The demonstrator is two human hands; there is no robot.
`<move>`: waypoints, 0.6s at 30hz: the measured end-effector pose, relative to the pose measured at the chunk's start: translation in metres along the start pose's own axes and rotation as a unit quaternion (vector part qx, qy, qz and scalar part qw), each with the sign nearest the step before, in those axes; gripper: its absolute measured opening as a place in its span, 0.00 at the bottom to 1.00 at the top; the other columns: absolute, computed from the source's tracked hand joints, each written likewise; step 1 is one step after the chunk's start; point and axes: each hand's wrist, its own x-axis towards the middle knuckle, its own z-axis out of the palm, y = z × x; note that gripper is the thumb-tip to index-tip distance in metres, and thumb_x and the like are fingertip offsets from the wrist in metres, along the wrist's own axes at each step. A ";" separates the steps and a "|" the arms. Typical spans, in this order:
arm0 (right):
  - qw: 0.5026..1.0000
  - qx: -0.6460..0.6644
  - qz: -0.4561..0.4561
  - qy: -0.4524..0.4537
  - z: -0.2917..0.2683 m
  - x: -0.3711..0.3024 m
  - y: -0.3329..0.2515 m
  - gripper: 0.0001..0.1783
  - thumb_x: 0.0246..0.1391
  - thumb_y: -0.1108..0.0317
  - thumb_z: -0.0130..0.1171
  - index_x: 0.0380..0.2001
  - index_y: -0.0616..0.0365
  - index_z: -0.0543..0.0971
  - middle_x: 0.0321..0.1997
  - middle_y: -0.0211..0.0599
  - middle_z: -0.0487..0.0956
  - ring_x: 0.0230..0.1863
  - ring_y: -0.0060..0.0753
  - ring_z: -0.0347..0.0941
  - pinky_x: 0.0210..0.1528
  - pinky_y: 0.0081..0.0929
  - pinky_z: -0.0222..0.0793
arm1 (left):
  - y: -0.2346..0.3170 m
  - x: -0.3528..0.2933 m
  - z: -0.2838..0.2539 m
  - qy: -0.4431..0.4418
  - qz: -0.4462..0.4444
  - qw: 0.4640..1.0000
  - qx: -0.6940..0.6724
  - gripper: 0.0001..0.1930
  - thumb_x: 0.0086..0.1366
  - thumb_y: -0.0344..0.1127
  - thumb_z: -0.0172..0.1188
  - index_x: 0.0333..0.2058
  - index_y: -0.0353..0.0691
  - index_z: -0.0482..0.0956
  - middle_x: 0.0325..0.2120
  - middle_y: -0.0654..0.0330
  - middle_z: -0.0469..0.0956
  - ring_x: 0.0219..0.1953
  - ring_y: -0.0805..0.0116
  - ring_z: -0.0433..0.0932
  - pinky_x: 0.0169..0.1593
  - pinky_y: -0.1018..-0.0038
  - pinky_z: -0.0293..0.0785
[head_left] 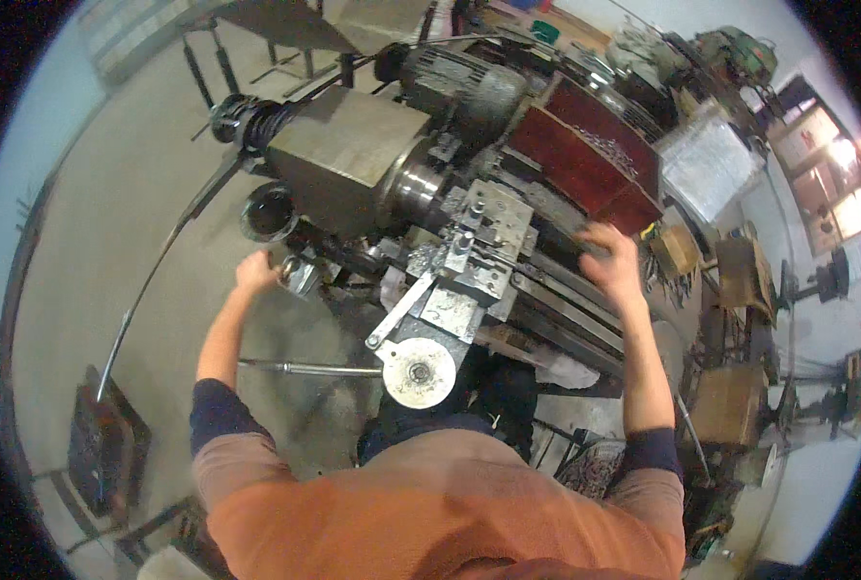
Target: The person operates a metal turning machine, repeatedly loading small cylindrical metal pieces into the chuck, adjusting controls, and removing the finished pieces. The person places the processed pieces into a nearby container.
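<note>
A metal lathe lies in front of me. My left hand [258, 273] is at its left side, fingers curled against a small shiny metal part [301, 276] below the headstock [343, 145]; what they grip is partly hidden. My right hand [612, 263] hovers over the right end of the lathe bed [575, 307], beside the red tray, fingers loosely bent and apart, with nothing visible in them. Between my hands stand the chuck [418, 193] and the tool post [463, 244]. Nearest my body are a flat clamp lever [401, 309] and a round pale handwheel [419, 373].
A red metal tray [585, 145] holding metal chips sits behind the bed. An electric motor [464, 89] stands behind the headstock. A long thin rod [164, 256] slants down on the left. Cardboard boxes [730, 406] and a silvery wrapped box [709, 166] stand right.
</note>
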 end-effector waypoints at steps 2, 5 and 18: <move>0.996 -0.009 0.085 0.008 -0.021 -0.048 0.042 0.18 0.29 0.73 0.52 0.31 0.63 0.79 0.33 0.44 0.78 0.38 0.38 0.74 0.45 0.27 0.66 | -0.010 0.016 0.062 0.047 0.041 0.997 0.046 0.16 0.47 0.43 0.59 0.35 0.42 0.76 0.35 0.53 0.77 0.41 0.56 0.75 0.42 0.62 0.71; 0.964 -0.043 0.261 -0.005 -0.069 -0.125 0.070 0.16 0.31 0.72 0.54 0.30 0.63 0.79 0.30 0.45 0.79 0.35 0.39 0.76 0.42 0.28 0.68 | 0.000 0.037 0.055 -0.001 0.158 0.966 0.205 0.09 0.49 0.37 0.57 0.31 0.44 0.77 0.35 0.56 0.77 0.40 0.59 0.76 0.40 0.63 0.72; 0.752 -0.338 0.550 -0.131 -0.167 -0.460 0.289 0.15 0.37 0.64 0.56 0.29 0.61 0.78 0.33 0.51 0.77 0.40 0.49 0.74 0.41 0.41 0.69 | -0.052 -0.102 -0.022 0.054 -0.041 0.997 -0.035 0.18 0.53 0.42 0.58 0.42 0.44 0.75 0.31 0.54 0.78 0.37 0.58 0.77 0.39 0.65 0.71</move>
